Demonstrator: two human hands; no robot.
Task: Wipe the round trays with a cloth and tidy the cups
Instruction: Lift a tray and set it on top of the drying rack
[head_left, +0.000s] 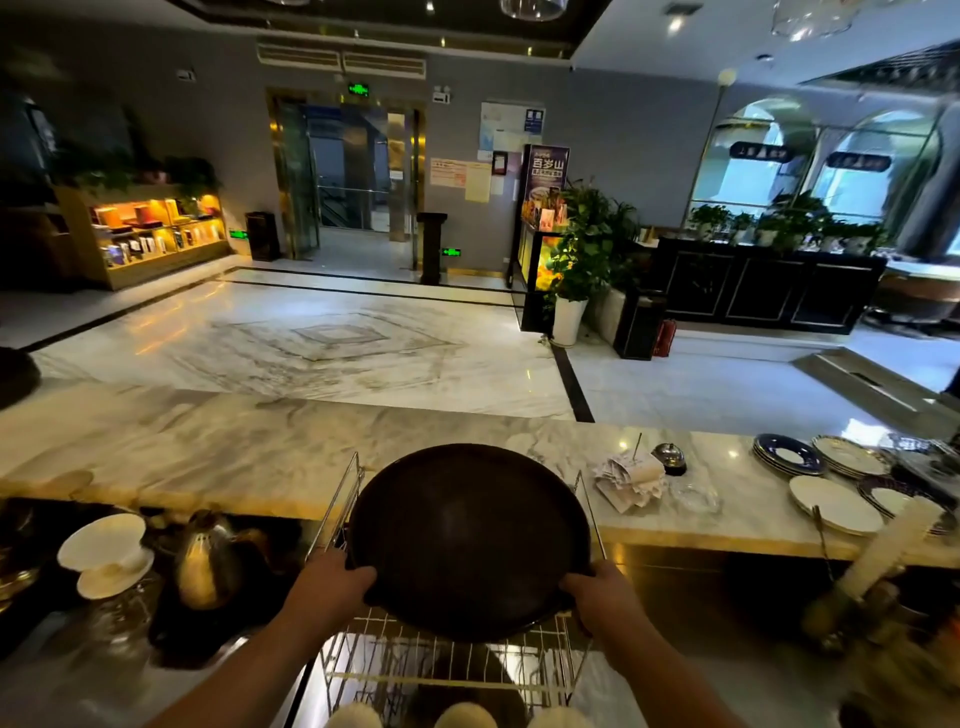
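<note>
A dark round tray (467, 535) is held tilted up over a wire dish rack (447, 670) at the lower counter. My left hand (332, 582) grips its lower left rim and my right hand (597, 592) grips its lower right rim. Three pale rounded cups (465, 716) show at the bottom edge, in the rack's near side. No cloth is in view.
A raised marble counter (249, 447) runs across in front. It carries stacked plates (831, 478), a call bell (670, 457), a spike of paper slips (628, 478) and a glass ashtray (696, 496). A white dripper and saucer (104, 551) and a metal kettle (208, 561) stand left.
</note>
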